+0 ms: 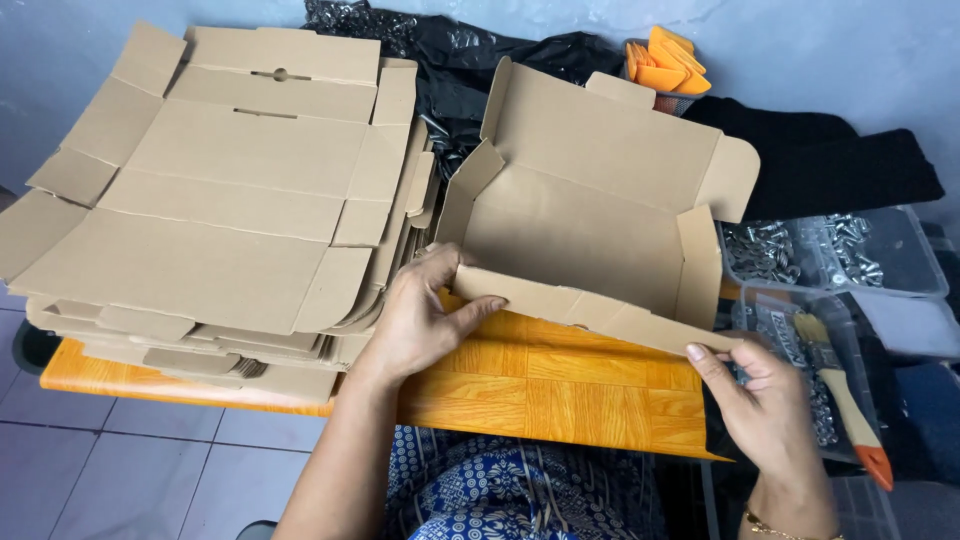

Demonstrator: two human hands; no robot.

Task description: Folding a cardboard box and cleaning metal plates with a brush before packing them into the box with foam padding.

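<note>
A half-folded cardboard box [590, 200] lies on the orange wood-patterned bench [560, 385], its back flap and side tabs standing up and its long front flap tilted toward the person. The left hand [415, 320] grips the left end of that front flap, thumb on the near face and fingers curled over the edge at the corner. The right hand [765, 405] pinches the flap's right end between thumb and fingertips, so both hands are closed on the same flap, well apart from each other at its two ends.

To the left, touching the box's side, sits a tall stack of flat unfolded cardboard blanks [210, 200], overhanging the bench edge. Behind the box lies crumpled black plastic sheeting [470, 50], and beside it a small pile of orange plastic pieces [665, 65]. A black cloth [830, 160] lies at the right rear. Near the right hand, clear plastic trays [890, 255] hold small shiny metal parts, and a paintbrush [845, 400] with a wooden handle and orange tip rests across the nearest tray.
</note>
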